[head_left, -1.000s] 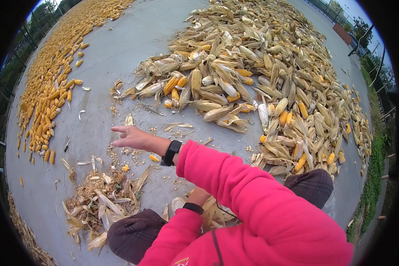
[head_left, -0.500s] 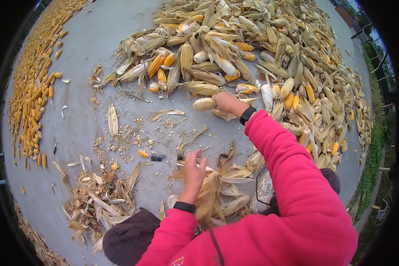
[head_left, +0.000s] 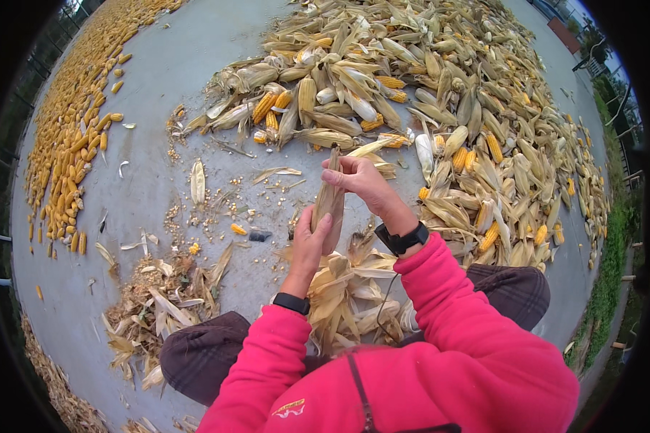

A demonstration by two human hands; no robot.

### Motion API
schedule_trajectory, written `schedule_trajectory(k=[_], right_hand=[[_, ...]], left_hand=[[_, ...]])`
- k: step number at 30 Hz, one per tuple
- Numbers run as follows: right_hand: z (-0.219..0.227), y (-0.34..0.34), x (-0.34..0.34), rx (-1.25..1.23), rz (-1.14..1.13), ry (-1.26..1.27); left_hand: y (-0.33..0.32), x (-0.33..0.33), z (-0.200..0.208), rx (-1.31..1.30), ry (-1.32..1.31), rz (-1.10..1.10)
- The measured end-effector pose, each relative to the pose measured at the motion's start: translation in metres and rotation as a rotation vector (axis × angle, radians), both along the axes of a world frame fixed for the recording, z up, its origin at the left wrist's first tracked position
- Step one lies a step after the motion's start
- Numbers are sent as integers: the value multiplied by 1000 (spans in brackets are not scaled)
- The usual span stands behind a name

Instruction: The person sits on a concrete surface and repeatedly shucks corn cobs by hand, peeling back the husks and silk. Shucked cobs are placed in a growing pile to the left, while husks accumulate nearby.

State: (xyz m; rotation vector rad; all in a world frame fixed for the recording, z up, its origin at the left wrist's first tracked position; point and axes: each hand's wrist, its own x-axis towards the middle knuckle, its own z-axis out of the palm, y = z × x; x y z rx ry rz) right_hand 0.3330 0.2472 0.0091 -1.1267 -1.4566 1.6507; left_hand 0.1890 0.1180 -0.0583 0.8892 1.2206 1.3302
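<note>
An ear of corn (head_left: 329,200), still wrapped in its dry brown husk, stands nearly upright between my hands. Round its lower part are the fingers of my left hand (head_left: 309,244), the thumb lying across the husk. My right hand (head_left: 365,182) pinches the husk near the upper tip with thumb and fingers. Just behind my right hand lies a pale husk with a partly bare yellow cob (head_left: 392,141). Below the ear, between my legs, dry stripped husks (head_left: 344,292) lie heaped.
A large pile of corn in husks (head_left: 476,108) spreads ahead and to the right. Bare yellow cobs (head_left: 69,173) form a long heap at the left. Husk scraps (head_left: 159,303) and loose kernels lie on the grey concrete floor (head_left: 152,94), near a small dark object (head_left: 259,235).
My right hand has brought a husked-over ear back from the pile's edge. My left hand, empty before, has risen and closed on its lower part. The ear has turned upright.
</note>
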Motion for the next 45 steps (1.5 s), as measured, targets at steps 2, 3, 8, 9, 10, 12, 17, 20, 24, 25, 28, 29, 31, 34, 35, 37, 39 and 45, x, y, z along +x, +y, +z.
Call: schedule_trajectory(k=[2,3,8,9,10,12,17,20,24,25,28,29,31,34,35,37,39,45], right_hand=[[-2,-24,3,-12,-12,90],[-1,-34,4,21,-38,94],[17,-66,4,365,-35,110],[22,-71,4,423,19,56],[27,-78,3,426,55,49],[36,-90,3,417,151,40],[55,-108,13,495,354,33],[60,-117,17,908,267,-168],[62,-128,15,907,41,-203],[63,-128,14,890,14,-209],[64,-123,15,875,-117,-233],[64,-119,17,835,-155,-268],[61,-112,21,633,-110,-179],[52,-100,32,311,-125,116],[48,-93,35,256,-171,143],[40,-85,41,198,-267,228],[36,-73,49,174,-402,304],[45,-55,56,26,-482,439]], left_hand=[[-9,6,13,-10,41,12],[-11,9,21,-7,52,15],[-10,7,64,176,-38,155],[-9,4,71,218,-43,164],[-10,0,78,276,-50,179],[-13,-6,89,228,6,151],[-29,-12,104,255,129,58],[-36,-10,104,324,266,22],[-48,-4,98,222,-88,-59],[-50,-2,97,214,-149,-83],[-57,2,97,201,-186,-180],[-59,5,99,241,-141,-159],[-59,4,104,213,-260,-99],[-54,-8,107,175,-491,-87],[-53,-15,106,130,-487,-153],[-52,-31,99,96,21,-339],[-56,-41,86,-63,82,-653],[-57,-50,73,-262,195,-656]])
